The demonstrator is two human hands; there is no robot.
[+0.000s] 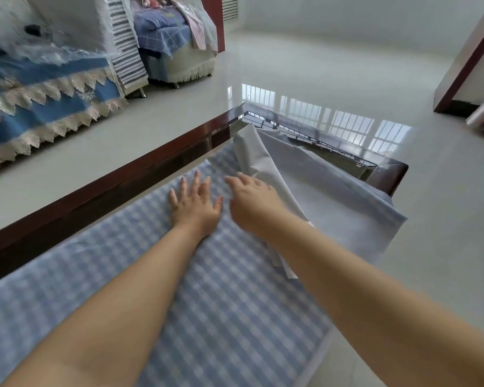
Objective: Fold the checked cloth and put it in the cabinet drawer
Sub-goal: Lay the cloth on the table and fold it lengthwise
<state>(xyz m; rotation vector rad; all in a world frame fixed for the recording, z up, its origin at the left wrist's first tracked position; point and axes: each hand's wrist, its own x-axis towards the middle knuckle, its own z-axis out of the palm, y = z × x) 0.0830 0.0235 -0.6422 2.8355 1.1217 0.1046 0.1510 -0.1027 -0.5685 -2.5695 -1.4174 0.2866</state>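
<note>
The blue-and-white checked cloth (229, 297) lies spread along a glass-topped table (157, 155) with a dark wood frame. Its far end is turned over, showing a plain pale underside (336, 196) that hangs off the table's right corner. My left hand (194, 203) rests flat on the cloth, palm down with fingers spread. My right hand (253, 203) hovers just to its right at the edge of the turned-over part, fingers loosely apart, and I cannot see that it grips anything. No cabinet or drawer is in view.
A sofa with blue, lace-trimmed covers (45, 101) stands at the left across a strip of glossy floor (333, 74). An armchair with checked fabric (176, 37) is behind it. A dark-framed doorway (467, 68) is at the far right.
</note>
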